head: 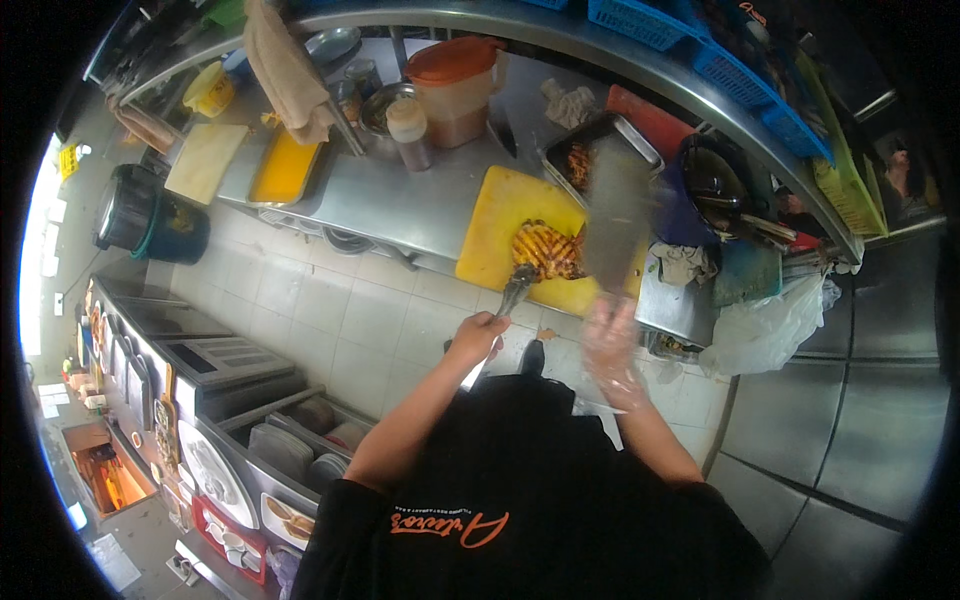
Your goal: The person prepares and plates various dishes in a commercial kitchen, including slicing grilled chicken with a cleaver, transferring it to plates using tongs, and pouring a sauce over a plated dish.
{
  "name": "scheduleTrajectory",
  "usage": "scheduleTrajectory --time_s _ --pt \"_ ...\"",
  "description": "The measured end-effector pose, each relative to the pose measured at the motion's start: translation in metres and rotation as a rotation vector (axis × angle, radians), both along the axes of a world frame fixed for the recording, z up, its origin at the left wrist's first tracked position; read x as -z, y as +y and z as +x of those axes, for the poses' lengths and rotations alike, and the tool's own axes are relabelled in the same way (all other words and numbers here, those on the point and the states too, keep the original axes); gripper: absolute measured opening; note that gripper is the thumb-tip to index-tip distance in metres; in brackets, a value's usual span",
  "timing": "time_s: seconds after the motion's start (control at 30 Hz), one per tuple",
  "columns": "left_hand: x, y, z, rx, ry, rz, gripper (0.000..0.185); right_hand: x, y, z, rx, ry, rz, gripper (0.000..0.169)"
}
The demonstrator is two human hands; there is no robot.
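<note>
My left hand (480, 337) is closed on the handles of metal tongs (517, 289), whose tips press on a piece of grilled meat (541, 247). The meat lies on a yellow cutting board (491, 217) at the counter's front edge. My right hand (611, 334), in a clear plastic glove, grips a broad cleaver (616, 217). Both that hand and the blade are motion-blurred. The blade stands over the board's right part, beside the meat, and hides some of it. Behind, a metal tray (559, 161) holds more browned meat (580, 165).
On the steel counter (360, 187) stand a squeeze bottle (409, 135), an orange-lidded pitcher (450, 94) and a tray of yellow liquid (285, 169). A knife (501, 136) lies near the pitcher. To the right are a dark blue container (671, 195), a crumpled cloth (682, 262) and a plastic bag (765, 330).
</note>
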State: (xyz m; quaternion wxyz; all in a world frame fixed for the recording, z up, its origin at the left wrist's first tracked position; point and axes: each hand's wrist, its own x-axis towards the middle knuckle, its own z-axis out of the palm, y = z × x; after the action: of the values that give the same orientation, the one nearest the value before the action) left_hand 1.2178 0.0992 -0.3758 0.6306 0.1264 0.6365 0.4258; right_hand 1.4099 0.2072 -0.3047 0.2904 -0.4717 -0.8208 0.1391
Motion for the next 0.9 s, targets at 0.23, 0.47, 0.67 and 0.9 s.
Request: scheduleTrajectory --time_s 0.23,0.47,0.67,0.9 --pt "0.003 -0.006 0.008 0.015 0.081 0.008 0.026 0.006 0.032 -0.009 -0.128 -0.366 -0.598 0.033" --pt "0.001 -0.011 0.009 -0.069 0.002 -0.004 0.026 -0.054 0.003 0.000 -0.052 0.011 -0.293 0.030" --pt "-0.002 -0.007 0.015 -0.053 0.011 -0.022 0.027 0.005 -0.014 0.024 -0.018 -0.490 -0.759 0.033" --pt "-0.002 -0.012 0.010 -0.074 -0.047 0.004 0.025 -0.055 -0.006 0.025 -0.017 -0.395 -0.549 0.033"
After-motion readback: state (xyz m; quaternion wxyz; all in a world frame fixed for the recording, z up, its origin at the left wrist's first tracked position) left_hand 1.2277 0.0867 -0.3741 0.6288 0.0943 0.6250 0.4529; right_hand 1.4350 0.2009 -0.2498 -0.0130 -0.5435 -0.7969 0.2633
